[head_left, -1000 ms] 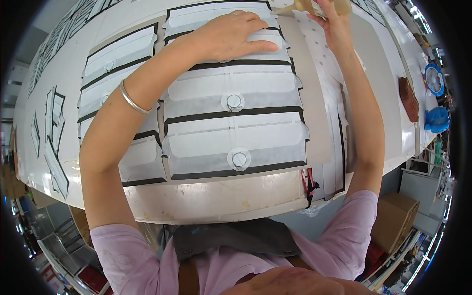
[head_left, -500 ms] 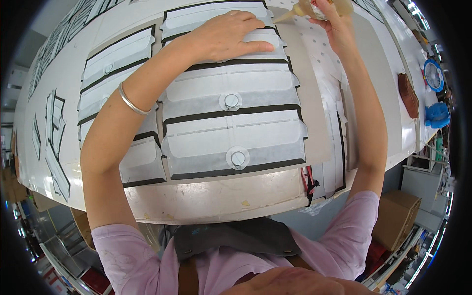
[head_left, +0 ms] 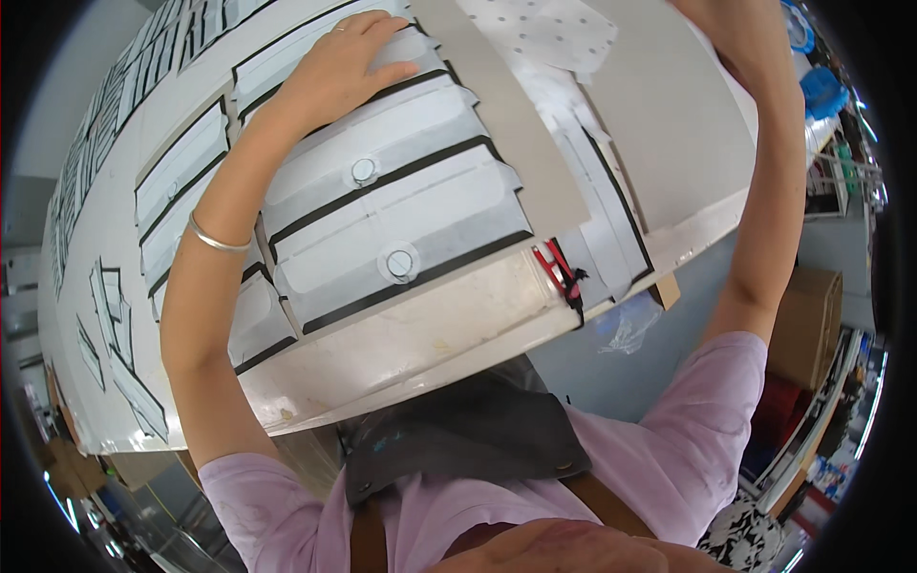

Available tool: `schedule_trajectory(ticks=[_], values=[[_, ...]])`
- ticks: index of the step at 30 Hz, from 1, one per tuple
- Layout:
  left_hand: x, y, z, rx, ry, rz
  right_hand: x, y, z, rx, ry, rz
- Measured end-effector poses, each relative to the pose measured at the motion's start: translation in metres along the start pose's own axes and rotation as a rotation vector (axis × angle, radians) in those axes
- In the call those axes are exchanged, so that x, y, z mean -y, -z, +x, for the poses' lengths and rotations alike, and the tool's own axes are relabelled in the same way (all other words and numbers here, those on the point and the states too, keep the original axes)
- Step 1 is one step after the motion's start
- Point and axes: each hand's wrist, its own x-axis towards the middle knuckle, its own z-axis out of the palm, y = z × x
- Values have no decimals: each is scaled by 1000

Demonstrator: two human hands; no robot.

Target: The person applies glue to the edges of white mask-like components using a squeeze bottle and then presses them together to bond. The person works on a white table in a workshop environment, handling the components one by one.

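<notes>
Red tool (head_left: 558,256) on tbl (head_left: 430,325), L hand (head_left: 334,72) splayed o/ panels (head_left: 411,122), R hand (head_left: 726,17) fingers unclear.

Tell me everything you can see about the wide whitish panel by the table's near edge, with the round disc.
The panel is wide and whitish, of what looks like paper or thin fabric, greyer toward its near side. Black strips run along its long edges. A round disc sits near the middle of its near side. It lies flat on a beige sheet, slanting across the view. The left hand rests farther off, not touching it.
</notes>
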Motion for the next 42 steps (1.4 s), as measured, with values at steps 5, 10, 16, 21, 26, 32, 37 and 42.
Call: schedule_trajectory(ticks=[5,10,16,21,26,32,37,42], values=[[-79,-3,27,30,-217,-102,-24,18,-73,331,46,-102],[-141,-43,65,69,-279,-162,-54,5,-134,522,371,-519],[-151,-64,83,136,-181,-115,-32,-11,-170,683,462,-903],[-151,-63,90,214,-148,-182,-13,-14,-174,821,546,-1085],[-160,-47,82,144,32,-437,-15,-1,-173,605,326,-586],[-178,-2,27,-9,295,-950,36,42,-161,156,-509,893],[-190,30,-30,-50,380,-1137,95,12,-148,1,-968,1726],[-171,77,-93,-112,320,-835,130,26,-110,147,-722,1667]])
